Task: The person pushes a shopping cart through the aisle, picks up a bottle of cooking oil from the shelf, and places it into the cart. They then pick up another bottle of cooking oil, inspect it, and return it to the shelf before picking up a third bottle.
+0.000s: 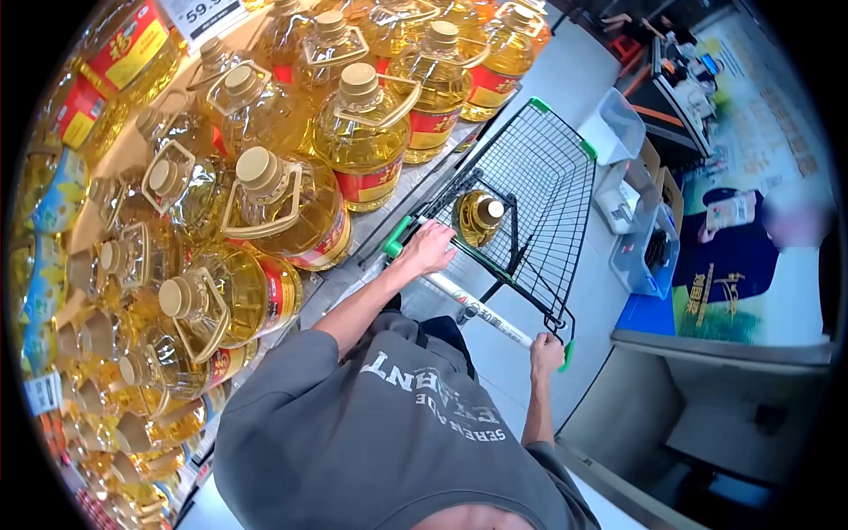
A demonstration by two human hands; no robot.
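Observation:
My left hand (pixel 428 247) rests with its fingers wrapped over the left end of the shopping cart's white handle (pixel 481 309). At the handle's right end, beside a green corner cap, my right hand (pixel 547 352) is closed round the bar. Ahead of the handle is the black wire cart (pixel 543 190) with green corners. One oil bottle (pixel 478 218) with a pale cap is inside the cart, near my left hand. Both hands are apart from the display bottles.
Large yellow oil bottles (pixel 362 141) with beige caps and red labels fill the display on the left. Plastic bins (pixel 618 199) line the cart's right side. A dark counter (pixel 667 97) and a printed poster (pixel 729 256) stand at the right; a person (pixel 649 26) is at the top.

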